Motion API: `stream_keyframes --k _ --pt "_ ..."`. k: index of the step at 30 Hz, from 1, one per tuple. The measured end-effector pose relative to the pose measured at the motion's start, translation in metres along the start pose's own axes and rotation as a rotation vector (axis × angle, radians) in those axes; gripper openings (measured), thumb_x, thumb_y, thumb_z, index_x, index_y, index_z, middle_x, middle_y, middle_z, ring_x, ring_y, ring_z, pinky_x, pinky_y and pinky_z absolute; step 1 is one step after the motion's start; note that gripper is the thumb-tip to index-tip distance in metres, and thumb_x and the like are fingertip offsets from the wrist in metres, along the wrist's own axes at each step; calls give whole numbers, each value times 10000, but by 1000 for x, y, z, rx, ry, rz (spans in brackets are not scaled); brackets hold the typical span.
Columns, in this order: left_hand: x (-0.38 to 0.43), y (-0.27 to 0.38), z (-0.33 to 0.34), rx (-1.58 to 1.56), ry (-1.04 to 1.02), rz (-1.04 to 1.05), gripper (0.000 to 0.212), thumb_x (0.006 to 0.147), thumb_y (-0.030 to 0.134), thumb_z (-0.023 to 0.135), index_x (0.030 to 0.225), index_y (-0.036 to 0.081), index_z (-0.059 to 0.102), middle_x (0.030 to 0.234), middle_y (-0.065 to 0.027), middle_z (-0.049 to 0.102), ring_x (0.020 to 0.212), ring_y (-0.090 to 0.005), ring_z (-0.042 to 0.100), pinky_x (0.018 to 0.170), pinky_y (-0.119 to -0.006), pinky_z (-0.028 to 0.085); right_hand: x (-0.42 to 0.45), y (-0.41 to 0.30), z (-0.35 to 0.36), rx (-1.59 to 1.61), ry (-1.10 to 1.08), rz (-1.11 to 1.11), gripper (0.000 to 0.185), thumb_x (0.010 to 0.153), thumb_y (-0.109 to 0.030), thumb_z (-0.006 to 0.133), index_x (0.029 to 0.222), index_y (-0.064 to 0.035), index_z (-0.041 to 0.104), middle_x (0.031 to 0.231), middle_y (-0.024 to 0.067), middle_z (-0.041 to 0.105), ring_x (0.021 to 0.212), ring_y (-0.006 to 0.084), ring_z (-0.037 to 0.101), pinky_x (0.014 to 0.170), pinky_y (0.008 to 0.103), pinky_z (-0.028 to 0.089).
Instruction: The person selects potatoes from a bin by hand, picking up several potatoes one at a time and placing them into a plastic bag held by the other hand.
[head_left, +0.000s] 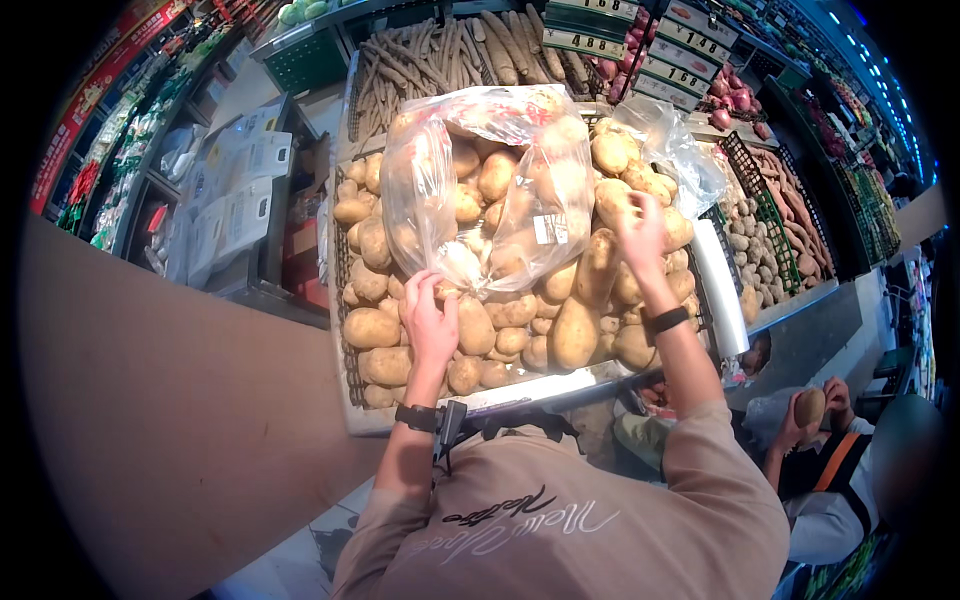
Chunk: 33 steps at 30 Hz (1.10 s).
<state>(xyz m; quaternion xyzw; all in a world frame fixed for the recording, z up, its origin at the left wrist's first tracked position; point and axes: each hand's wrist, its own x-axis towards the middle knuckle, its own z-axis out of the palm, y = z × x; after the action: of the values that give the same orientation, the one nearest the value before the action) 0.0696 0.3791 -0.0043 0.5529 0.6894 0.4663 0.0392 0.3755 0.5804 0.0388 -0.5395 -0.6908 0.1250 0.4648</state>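
Note:
A clear plastic bag with red print holds several large potatoes and lies on a display heap of loose potatoes. My left hand is at the bag's lower left edge, with its fingers curled and thumb apart. Whether it grips the plastic I cannot tell. To the right of the bag, the fingers of my right hand touch a loose potato. Whether they close around it is not clear. Dark bands circle both wrists.
A white roll stands along the crate's right edge, below crumpled clear plastic. Long roots lie behind, beneath price signs. At lower right a person holds a potato. A brown panel is at left.

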Motion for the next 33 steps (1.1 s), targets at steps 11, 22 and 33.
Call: stream_keyframes --k 11,22,33 --pt "13 39 1 -226 -341 -87 453 914 107 639 1339 -6 531 1467 -180 481 813 -216 687 807 -332 540 -13 -40 146 -571 -571 -961 160 831 -192 577 782 -97 695 732 101 683 785 257 675 1030 567 387" --pt "-13 16 -7 -244 -218 -170 395 909 121 640 1267 -12 541 1361 -178 540 842 -241 689 818 -348 531 4 -60 69 -754 -643 -905 189 781 -171 593 622 -135 689 619 104 668 612 241 663 883 400 453" --pt "-11 22 -25 -287 -167 -149 327 908 91 634 1207 -16 561 1260 -175 568 811 -237 677 765 -339 521 14 -85 46 -1008 -869 -719 210 796 -212 606 657 -99 717 817 136 713 888 264 674 1044 425 392"
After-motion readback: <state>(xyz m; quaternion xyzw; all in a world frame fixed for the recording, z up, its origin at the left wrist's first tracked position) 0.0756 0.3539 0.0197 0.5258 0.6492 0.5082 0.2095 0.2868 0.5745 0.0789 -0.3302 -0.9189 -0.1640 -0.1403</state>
